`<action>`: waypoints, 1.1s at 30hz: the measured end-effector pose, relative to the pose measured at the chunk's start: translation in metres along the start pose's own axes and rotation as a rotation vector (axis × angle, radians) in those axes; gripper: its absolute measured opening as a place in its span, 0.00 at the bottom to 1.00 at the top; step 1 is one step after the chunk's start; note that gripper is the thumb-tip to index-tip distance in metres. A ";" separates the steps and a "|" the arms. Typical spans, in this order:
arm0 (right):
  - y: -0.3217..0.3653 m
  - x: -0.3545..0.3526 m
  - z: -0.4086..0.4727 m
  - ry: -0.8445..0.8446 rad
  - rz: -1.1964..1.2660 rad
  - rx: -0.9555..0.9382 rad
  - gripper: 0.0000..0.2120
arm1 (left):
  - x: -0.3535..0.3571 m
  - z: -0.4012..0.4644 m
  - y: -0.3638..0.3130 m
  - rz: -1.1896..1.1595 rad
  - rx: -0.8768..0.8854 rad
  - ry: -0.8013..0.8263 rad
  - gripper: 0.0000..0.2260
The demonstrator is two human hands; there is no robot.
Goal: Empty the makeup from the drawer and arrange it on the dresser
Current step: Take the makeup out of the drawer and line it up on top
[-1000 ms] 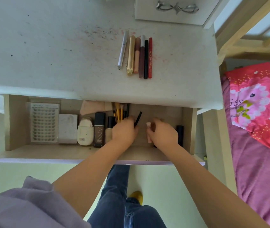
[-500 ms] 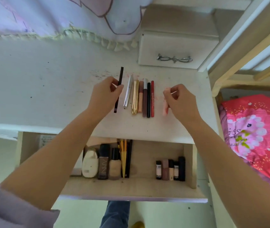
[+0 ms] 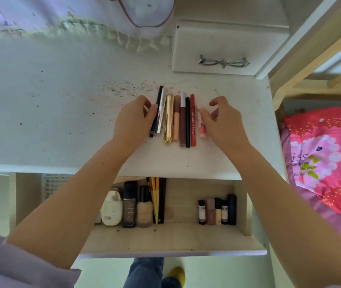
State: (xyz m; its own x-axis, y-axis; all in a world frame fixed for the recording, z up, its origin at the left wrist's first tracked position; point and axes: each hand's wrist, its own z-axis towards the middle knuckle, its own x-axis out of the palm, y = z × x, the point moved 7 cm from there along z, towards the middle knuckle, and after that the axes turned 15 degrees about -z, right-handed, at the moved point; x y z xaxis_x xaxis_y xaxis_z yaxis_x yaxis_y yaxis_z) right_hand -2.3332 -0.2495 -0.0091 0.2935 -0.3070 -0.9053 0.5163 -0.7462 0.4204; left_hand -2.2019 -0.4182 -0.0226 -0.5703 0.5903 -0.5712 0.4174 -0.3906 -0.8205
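Left hand (image 3: 134, 119) pinches thin black pencil (image 3: 156, 112) against row's left end on white desk (image 3: 61, 121); right hand (image 3: 221, 121), fingers loosely curled, presses small pink tube (image 3: 202, 129) beside red pencil (image 3: 193, 119), keeping the row tight. More makeup sits in the open wooden drawer (image 3: 186, 238).

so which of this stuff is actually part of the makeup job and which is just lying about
Part of the job:
- row of makeup sticks on the dresser top
- thin black pencil by the left hand
- pink item by the right hand
- open drawer: bottles, brushes, small tubes

Just lying about:
- small white drawer box
- pink bedding
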 end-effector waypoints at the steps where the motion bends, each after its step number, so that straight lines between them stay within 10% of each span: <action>1: 0.000 -0.006 -0.011 -0.027 0.023 -0.018 0.13 | -0.003 -0.012 -0.004 -0.032 0.030 -0.008 0.08; 6: -0.021 0.005 -0.112 0.005 0.001 -0.192 0.06 | 0.008 -0.125 0.001 -0.106 0.129 0.133 0.05; 13: -0.085 0.109 -0.182 0.509 -0.402 -0.066 0.14 | 0.081 -0.192 0.086 0.136 -0.248 0.415 0.13; 26: -0.081 0.149 -0.179 0.493 -0.712 -0.064 0.08 | 0.129 -0.170 0.106 0.551 -0.250 0.483 0.09; 33: -0.059 0.101 -0.182 0.398 -0.319 -0.083 0.07 | 0.092 -0.193 0.076 0.356 -0.061 0.570 0.10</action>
State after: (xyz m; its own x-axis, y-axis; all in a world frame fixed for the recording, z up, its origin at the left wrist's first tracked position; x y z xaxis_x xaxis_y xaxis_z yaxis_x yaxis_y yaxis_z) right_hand -2.1879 -0.1293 -0.1139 0.3860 0.1886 -0.9030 0.6872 -0.7119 0.1450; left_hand -2.0857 -0.2577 -0.1328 0.0652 0.7201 -0.6908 0.5599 -0.5994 -0.5720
